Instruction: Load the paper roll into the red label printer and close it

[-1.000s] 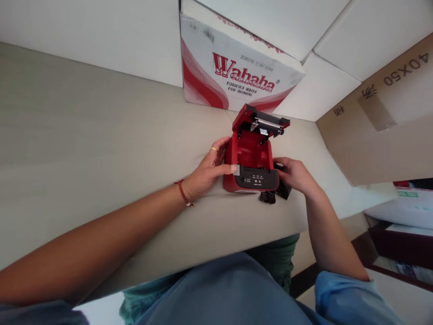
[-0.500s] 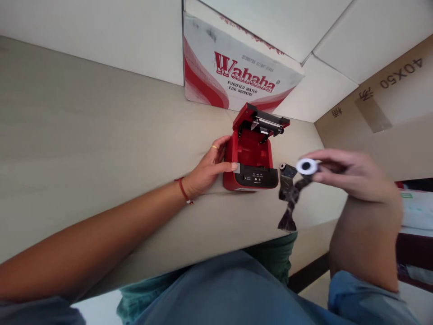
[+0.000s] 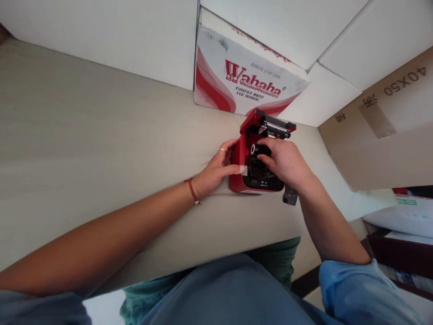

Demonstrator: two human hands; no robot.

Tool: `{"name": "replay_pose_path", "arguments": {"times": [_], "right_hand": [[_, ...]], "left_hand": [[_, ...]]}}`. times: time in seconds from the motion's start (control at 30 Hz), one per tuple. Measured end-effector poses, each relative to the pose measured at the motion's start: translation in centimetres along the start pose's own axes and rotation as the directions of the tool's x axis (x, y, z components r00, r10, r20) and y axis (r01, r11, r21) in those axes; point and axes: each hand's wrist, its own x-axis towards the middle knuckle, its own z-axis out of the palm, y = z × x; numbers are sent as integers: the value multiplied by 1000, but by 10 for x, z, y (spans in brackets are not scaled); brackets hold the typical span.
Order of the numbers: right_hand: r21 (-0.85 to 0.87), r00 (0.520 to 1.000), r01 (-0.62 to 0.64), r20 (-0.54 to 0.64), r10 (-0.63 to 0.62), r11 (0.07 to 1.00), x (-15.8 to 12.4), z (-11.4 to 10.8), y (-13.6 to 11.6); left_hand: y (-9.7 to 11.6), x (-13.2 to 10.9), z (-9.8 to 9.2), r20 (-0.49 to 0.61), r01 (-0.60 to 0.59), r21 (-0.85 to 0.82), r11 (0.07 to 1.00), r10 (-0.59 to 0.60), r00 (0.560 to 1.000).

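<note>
A small red label printer [image 3: 237, 178] sits on the table with its lid [image 3: 275, 126] raised. My left hand [image 3: 219, 169] grips its left side, thumb on the front left corner and fingers behind. My right hand [image 3: 282, 158] reaches into the open compartment from the right. Its thumb and fingers pinch a small black roll [image 3: 260, 149] with a white ring at its end. Dark, shiny film [image 3: 259, 169] bunches below the roll, over the printer's black front panel. A piece of black film [image 3: 290, 196] shows outside, by the printer's right front corner.
Behind the printer a white and red Wahaha water carton [image 3: 250, 83] leans on the white wall panels [image 3: 142, 40]. A big brown cardboard box [image 3: 382, 117] stands at the right. The table's [image 3: 135, 131] front edge runs close to my body.
My right hand has carried the roll leftward from beside the printer into its open compartment, and the trailing black film has come along. My left hand keeps its grip on the printer.
</note>
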Motion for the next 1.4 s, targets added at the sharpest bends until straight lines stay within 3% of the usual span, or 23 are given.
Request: {"name": "replay_pose_path", "arguments": {"times": [0.2,0.27,0.37,0.53,0.63,1.03,1.27,1.4], "right_hand": [[152,995,94,-41,-89,984,-3,13,12],[130,992,114,-67,-106,985,-6,15,14],[-22,995,92,-39,-93,995,-7,12,7],[-370,992,-13,112,59,929,3,-2,-16],[-435,989,-12,130,76,900,10,-4,-22],[-406,983,-97,103,152,909,13,3,-10],[-333,990,-38,114,80,942,14,3,0],[-137,999,41,31,-37,990,9,11,11]], "left_hand": [[1,1,1,-7,-2,-4,1000,2,1000],[2,0,2,-15,5,-4,1000,-5,1000],[4,0,3,-15,8,14,1000,-7,1000],[4,0,2,9,-3,37,999,3,1000],[3,0,1,7,2,30,1000,-3,1000],[3,2,0,18,-1,35,999,0,1000],[-1,1,-2,14,10,38,999,-10,1000],[-2,1,-4,15,2,43,999,-2,1000]]}}
